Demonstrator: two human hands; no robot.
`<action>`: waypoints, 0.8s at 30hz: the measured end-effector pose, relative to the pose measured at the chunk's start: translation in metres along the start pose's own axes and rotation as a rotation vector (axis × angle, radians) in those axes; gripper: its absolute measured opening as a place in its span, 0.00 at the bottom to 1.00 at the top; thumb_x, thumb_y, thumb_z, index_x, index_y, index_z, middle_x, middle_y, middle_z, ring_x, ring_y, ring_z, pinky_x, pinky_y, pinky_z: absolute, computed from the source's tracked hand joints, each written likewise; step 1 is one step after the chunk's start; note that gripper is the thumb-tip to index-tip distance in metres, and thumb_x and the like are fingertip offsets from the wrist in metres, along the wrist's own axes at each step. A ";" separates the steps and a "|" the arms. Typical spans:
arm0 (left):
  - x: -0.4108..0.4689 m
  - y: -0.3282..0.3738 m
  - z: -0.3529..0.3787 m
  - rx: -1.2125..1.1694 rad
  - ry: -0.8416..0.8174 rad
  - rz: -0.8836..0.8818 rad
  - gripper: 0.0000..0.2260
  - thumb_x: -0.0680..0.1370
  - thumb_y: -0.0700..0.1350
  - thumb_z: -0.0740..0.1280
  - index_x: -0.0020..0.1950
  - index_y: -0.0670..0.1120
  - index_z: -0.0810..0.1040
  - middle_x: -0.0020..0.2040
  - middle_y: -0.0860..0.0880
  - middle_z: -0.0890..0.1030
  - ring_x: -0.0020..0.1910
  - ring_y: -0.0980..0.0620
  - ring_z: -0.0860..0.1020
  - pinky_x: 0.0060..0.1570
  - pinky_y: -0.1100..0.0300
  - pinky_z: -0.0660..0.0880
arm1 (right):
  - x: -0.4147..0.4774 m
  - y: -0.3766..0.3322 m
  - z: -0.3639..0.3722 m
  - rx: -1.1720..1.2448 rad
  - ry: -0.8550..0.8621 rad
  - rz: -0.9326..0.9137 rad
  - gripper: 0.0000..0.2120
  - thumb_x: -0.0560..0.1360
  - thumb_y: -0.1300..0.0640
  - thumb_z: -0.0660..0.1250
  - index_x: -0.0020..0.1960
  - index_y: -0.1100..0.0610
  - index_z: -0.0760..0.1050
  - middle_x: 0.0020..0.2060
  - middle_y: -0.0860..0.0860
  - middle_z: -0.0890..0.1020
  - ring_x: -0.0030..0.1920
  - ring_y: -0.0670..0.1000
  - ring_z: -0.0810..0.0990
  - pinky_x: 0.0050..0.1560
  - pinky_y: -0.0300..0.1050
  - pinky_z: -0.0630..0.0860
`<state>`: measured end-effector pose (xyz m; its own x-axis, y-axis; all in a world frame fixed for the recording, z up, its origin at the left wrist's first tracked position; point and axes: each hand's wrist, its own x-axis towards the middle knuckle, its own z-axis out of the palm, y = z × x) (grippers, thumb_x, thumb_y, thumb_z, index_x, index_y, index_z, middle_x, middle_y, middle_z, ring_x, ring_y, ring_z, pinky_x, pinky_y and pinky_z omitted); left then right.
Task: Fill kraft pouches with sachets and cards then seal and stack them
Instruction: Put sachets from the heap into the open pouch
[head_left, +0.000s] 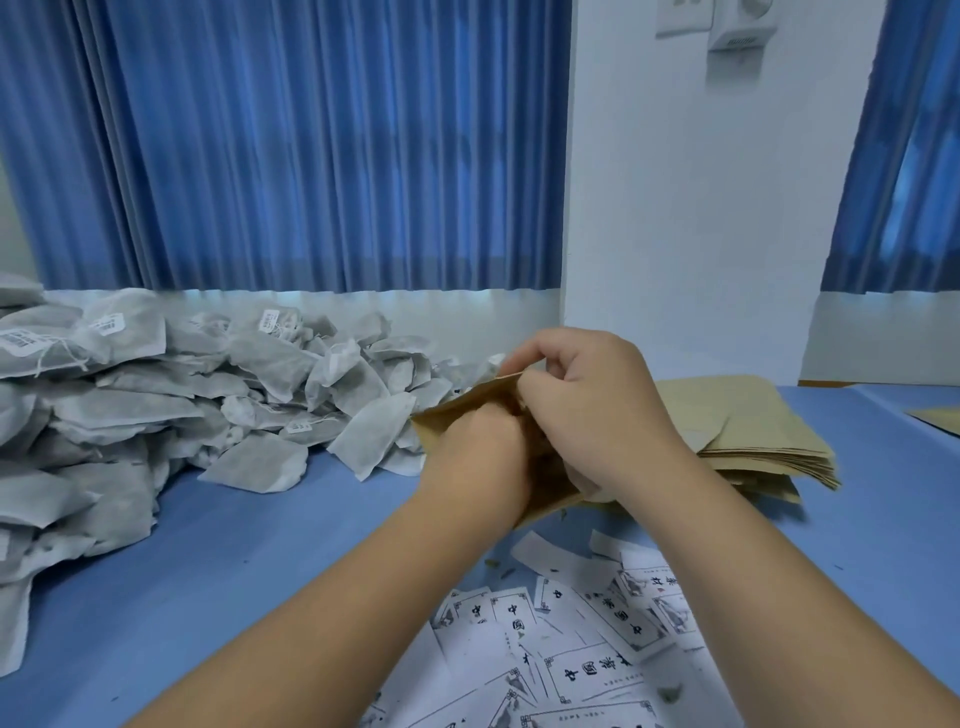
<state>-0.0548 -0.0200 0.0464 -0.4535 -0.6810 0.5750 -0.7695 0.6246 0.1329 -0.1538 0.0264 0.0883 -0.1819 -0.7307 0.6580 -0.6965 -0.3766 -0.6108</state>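
Curtain: blue pleated curtain hangs behind the counter, with white wall to its right.
Counter: the blue counter carries everything below.
Sachets: a big loose heap of grey-white sachets with strings and small tags, piled along the left and back.
Cards: printed white cards scattered at the near edge, under the forearms.
Pouch stack: flat kraft pouches stacked just right of the hands.
Kraft pouch: one kraft pouch held up off the counter between both hands, mouth upward and tilted.
Right hand: the right hand pinches the pouch's top edge, fingers curled.
Left hand: the left hand has its fingers curled in at the pouch mouth; I cannot tell what they hold.
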 end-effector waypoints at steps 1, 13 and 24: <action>0.004 0.001 0.001 -0.040 -0.020 -0.049 0.05 0.76 0.45 0.64 0.40 0.50 0.72 0.37 0.52 0.74 0.38 0.50 0.75 0.34 0.60 0.67 | -0.001 -0.001 0.003 0.002 -0.008 -0.010 0.12 0.67 0.61 0.62 0.35 0.45 0.78 0.22 0.36 0.72 0.29 0.39 0.72 0.30 0.37 0.64; -0.017 -0.071 0.023 -0.661 0.264 -0.085 0.12 0.75 0.43 0.63 0.42 0.60 0.79 0.37 0.57 0.81 0.37 0.62 0.78 0.38 0.73 0.71 | -0.002 0.030 0.004 -0.210 0.060 0.133 0.11 0.69 0.59 0.61 0.41 0.46 0.80 0.24 0.43 0.76 0.32 0.48 0.76 0.34 0.44 0.74; -0.004 -0.170 0.077 0.111 -0.273 -0.412 0.18 0.79 0.52 0.57 0.69 0.56 0.70 0.76 0.45 0.56 0.69 0.43 0.65 0.63 0.48 0.68 | -0.003 0.040 0.007 -0.232 0.008 0.125 0.12 0.70 0.58 0.62 0.44 0.45 0.80 0.23 0.44 0.72 0.28 0.48 0.72 0.31 0.42 0.68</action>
<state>0.0428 -0.1528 -0.0403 -0.1916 -0.9467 0.2589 -0.9458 0.2486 0.2091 -0.1763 0.0094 0.0586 -0.2816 -0.7583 0.5879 -0.8085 -0.1424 -0.5710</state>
